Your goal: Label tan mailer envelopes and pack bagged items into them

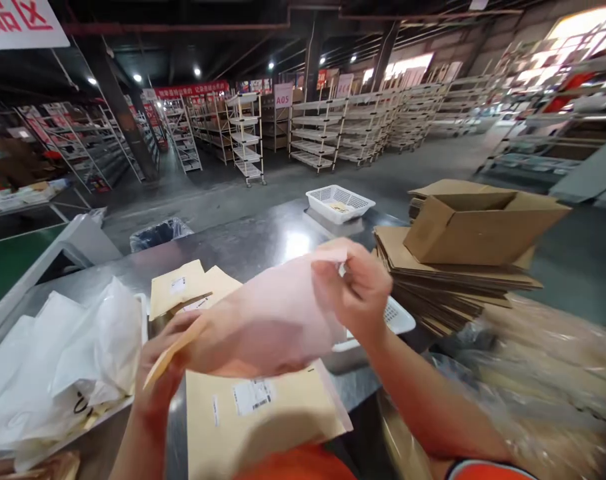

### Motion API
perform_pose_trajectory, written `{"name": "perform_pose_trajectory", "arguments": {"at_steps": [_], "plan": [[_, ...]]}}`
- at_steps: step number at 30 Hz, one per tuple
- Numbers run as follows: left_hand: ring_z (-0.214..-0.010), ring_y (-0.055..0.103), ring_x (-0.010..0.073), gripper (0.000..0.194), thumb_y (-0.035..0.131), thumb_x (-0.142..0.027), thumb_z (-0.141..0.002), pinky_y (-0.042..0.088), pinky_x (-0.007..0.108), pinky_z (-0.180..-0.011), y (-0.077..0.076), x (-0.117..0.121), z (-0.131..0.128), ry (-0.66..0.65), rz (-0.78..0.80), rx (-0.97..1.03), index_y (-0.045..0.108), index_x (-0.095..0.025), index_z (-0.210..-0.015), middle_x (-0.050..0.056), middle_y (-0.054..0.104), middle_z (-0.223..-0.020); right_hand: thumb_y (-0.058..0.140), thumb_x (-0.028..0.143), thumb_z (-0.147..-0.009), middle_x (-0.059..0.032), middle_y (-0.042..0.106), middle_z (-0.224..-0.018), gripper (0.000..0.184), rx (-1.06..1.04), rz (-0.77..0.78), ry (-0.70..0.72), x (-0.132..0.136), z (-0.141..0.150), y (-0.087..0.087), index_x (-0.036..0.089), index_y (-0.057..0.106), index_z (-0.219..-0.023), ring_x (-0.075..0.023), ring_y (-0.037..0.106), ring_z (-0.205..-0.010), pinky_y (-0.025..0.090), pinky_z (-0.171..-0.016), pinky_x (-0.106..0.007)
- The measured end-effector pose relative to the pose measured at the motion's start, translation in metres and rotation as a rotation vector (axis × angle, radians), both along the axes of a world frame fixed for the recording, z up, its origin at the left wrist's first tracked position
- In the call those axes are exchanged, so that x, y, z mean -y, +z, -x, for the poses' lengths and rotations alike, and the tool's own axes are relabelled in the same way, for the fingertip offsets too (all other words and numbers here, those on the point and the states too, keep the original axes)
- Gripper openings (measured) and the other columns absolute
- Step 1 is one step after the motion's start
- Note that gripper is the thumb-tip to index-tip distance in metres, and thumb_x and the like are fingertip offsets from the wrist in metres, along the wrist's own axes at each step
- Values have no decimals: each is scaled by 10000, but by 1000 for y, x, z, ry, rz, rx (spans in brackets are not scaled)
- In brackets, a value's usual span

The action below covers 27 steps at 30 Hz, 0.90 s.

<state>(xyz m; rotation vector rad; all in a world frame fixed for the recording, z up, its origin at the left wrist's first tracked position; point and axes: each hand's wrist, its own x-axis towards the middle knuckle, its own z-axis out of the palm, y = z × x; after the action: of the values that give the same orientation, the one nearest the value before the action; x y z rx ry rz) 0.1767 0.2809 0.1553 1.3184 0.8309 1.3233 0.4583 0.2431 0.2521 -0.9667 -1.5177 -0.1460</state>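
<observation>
Both my hands hold up a mailer (267,317), blurred by motion, pale pinkish-white along its middle with a yellow-brown edge at the left end. My left hand (157,357) is closed around that yellow-brown end. At the other end, my right hand (357,287) pinches the pale edge between thumb and fingers. Beneath it a labelled yellow-brown padded envelope (253,417) lies flat on the metal table (223,247). Behind my left hand rest other labelled envelopes (177,287). A white basket (400,317) stands partly hidden behind my right forearm.
White plastic bags (77,353) fill a tray on the left. Another white basket (340,203) stands at the table's far end. On the right, an open cardboard box (475,230) sits on stacked flat cardboard (433,287), with plastic-wrapped bundles (543,367) nearer. Shelving racks (317,133) stand beyond.
</observation>
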Motion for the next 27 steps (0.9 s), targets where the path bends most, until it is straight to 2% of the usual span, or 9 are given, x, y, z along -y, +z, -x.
{"name": "perform_pose_trajectory", "arguments": {"at_steps": [4,7,11,16,18,21,23,25,27], "plan": [[-816,642,181,206,783,-358,-663,517,260,-723,3,-14,2,145,0,-48,767,-193,-787,32,740,-859,556,331,-887,71,365,-523,308,-40,214,-64,-5,-8,-35,220,424,-632,-97,360,-473,288,-451,-247],[-842,653,187,221,726,-349,-710,505,283,-811,4,-17,-1,294,-39,-117,764,-197,-867,18,749,-869,587,346,-884,86,396,-558,151,-146,234,-98,-7,-9,-48,229,511,-942,-103,388,-472,328,-469,-250],[-838,644,179,195,705,-353,-737,499,269,-787,21,-12,-2,380,-145,-194,748,-202,-852,5,733,-851,575,282,-895,42,526,-730,313,-137,71,-18,-14,-12,-54,268,406,-1159,-101,457,-458,378,-434,-254],[-679,605,138,248,816,-344,-605,497,250,-642,44,-19,2,193,-21,10,700,-165,-732,4,672,-714,573,113,-876,-18,623,-913,495,78,-242,-39,-11,-17,-51,297,443,-1316,-134,621,-664,505,-560,-252],[-669,598,120,264,799,-330,-640,491,235,-628,46,-22,0,325,-132,-15,664,-165,-795,-8,647,-729,546,58,-873,-15,629,-885,454,190,-245,33,-6,-15,-46,294,556,-1260,-130,629,-698,507,-588,-240],[-702,609,111,331,699,-285,-756,492,233,-628,43,-22,-7,616,-413,-146,540,-195,-1032,-12,606,-849,497,64,-897,-27,632,-872,292,217,-102,154,0,-9,-40,247,696,-1008,-132,634,-730,515,-616,-245],[-778,618,126,316,646,-240,-783,498,246,-649,42,-18,-8,752,-584,-282,493,-213,-1058,2,576,-923,451,112,-931,-40,661,-914,277,153,70,169,2,-7,-38,231,694,-992,-154,650,-816,539,-711,-279],[-839,609,146,146,592,-197,-795,500,269,-700,43,-15,-4,791,-681,-461,550,-209,-935,14,576,-921,426,172,-952,-53,676,-1017,278,99,273,180,6,-6,-38,233,652,-1102,-176,647,-915,542,-799,-314],[-849,603,160,106,523,-172,-819,492,292,-754,45,-14,4,718,-656,-643,622,-201,-839,22,608,-876,505,258,-924,-70,639,-1158,308,100,452,245,12,-7,-37,242,574,-1224,-205,627,-1007,544,-816,-328]]}}
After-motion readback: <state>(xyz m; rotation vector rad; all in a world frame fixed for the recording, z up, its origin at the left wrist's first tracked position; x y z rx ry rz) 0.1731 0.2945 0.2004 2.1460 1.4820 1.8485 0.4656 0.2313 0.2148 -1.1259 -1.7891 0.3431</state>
